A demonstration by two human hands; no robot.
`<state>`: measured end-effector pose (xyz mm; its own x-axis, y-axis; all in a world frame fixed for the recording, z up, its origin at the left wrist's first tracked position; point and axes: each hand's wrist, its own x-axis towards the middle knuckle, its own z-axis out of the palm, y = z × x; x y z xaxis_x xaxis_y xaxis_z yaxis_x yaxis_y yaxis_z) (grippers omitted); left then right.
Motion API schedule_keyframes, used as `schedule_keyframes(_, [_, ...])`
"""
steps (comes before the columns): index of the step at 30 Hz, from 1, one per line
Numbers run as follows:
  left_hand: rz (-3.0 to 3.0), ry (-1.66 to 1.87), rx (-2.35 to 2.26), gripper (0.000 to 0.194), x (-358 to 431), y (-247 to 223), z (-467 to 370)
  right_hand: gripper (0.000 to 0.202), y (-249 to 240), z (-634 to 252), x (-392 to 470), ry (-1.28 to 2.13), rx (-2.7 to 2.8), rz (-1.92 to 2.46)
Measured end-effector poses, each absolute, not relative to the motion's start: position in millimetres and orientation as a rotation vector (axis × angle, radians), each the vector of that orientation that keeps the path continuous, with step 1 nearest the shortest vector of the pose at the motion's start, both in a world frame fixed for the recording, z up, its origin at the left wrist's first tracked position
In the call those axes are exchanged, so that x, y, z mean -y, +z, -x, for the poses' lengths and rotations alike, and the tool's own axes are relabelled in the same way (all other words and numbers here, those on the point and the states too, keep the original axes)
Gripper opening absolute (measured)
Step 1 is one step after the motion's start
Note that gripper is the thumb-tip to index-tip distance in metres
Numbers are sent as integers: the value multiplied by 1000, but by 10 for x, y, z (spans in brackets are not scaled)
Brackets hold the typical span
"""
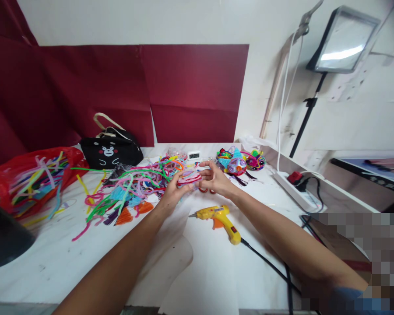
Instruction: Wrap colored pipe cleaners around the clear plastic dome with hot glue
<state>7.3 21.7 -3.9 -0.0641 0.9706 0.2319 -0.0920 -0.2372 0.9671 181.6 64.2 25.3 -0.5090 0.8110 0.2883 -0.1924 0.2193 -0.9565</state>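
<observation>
A small pink, red and white striped craft piece [189, 176] is held up over the middle of the table between both hands. My left hand [174, 190] grips its left side, thumb below and fingers partly behind it. My right hand [216, 179] closes on its right side with thumb and fingertips. Just below the hands, a yellow glue gun [220, 218] lies on its side, nozzle pointing left. Red scissor handles [207, 190] show partly under my right hand.
Many coloured pipe cleaners [131, 183] are heaped to the left, beside a red bag [75, 159] of more. Behind stand a black pouch [111, 151], a small clock [194, 155] and colourful finished ornaments [238, 164]. A power strip [297, 190] and black cable [269, 263] lie right.
</observation>
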Motion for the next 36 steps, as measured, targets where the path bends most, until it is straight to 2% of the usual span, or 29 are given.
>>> schedule_keyframes(11, [-1399, 1519, -1088, 59, -188, -44, -108, 68, 247, -1831, -616, 1320, 1718, 677])
schedule_keyframes(16, [-1400, 1516, -1058, 64, -189, -47, -112, 66, 261, -1833, -598, 1243, 1753, 687])
schedule_keyframes(28, [-1363, 1453, -1000, 58, -205, -102, -101, 67, 295, -1885, -603, 1261, 1801, 702])
schedule_keyframes(36, [-1369, 1470, -1001, 63, -190, -73, -103, 59, 278, -1935, -620, 1020, 2022, 725])
